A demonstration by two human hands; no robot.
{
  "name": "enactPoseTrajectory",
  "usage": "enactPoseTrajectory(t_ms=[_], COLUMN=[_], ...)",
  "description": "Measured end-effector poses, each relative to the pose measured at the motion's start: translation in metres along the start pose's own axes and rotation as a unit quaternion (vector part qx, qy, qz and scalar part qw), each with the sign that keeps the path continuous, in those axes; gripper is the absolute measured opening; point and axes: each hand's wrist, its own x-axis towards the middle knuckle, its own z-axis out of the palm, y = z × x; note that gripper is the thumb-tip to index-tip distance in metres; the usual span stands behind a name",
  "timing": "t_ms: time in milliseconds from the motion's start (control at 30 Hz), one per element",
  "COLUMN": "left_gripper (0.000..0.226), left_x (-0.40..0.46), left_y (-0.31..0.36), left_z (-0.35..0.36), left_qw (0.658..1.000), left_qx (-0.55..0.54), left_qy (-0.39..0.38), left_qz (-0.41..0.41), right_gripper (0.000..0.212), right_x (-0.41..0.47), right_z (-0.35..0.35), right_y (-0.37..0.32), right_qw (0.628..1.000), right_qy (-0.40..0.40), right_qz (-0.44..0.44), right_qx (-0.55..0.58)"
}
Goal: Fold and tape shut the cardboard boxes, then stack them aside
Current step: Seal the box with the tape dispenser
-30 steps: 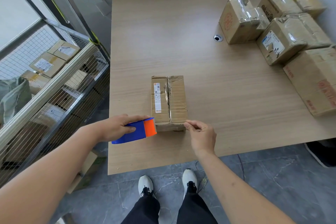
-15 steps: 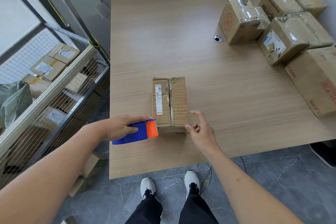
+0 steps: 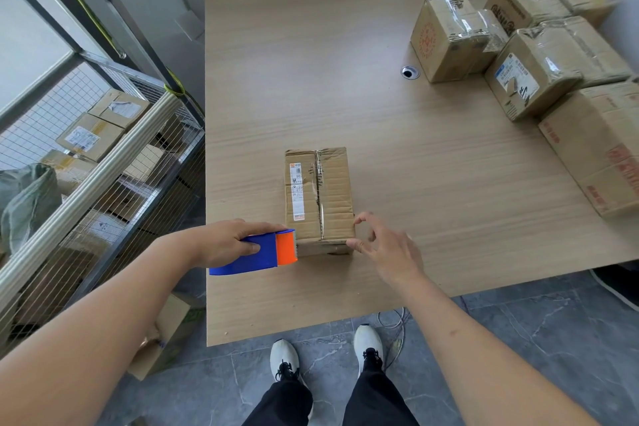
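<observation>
Taping looks done on the box (image 3: pixel 318 199) at the near counter (image 3: pixel 397 156) edge; left hand (image 3: pixel 230 240) grips the dispenser (image 3: pixel 257 252), right hand (image 3: pixel 387 249) released beside it; stacking remains

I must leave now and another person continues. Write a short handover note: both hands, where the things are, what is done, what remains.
Left hand grips the blue and orange tape dispenser at the near left corner of the small box.
Right hand is open at the box's near right corner, holding nothing.
The box lies near the front edge of the table; clear tape runs along its top seam.
Taped boxes sit at the far right.
Left: check the seam, then stack this box with them.
</observation>
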Motion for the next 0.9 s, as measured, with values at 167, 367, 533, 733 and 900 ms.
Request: enactPoseTrajectory(t_ms=[167, 367, 533, 733, 900], left_gripper=[0.056, 0.057, 0.057, 0.058, 0.060], left_x=[0.002, 0.003, 0.005, 0.007, 0.006], left_y=[-0.001, -0.002, -0.007, -0.013, -0.023], left_z=[0.001, 0.001, 0.002, 0.004, 0.007], left_qw=[1.000, 1.000, 1.000, 1.000, 0.999], left_qx=[-0.004, -0.005, -0.009, -0.015, -0.037], left_qy=[0.000, -0.004, 0.006, 0.011, 0.015], left_qz=[-0.004, 0.004, 0.011, 0.025, 0.037], right_gripper=[0.042, 0.038, 0.045, 0.035, 0.055], right_x=[-0.001, 0.017, 0.030, 0.037, 0.030], right_z=[0.015, 0.026, 0.023, 0.016, 0.049], right_y=[-0.009, -0.030, -0.039, -0.048, -0.061], right_qw=[0.983, 0.973, 0.976, 0.978, 0.986], right_qy=[0.083, 0.042, 0.006, -0.057, 0.007], right_qz=[-0.161, -0.210, -0.196, -0.168, -0.162], right_qx=[-0.024, -0.081, -0.090, -0.112, -0.041])
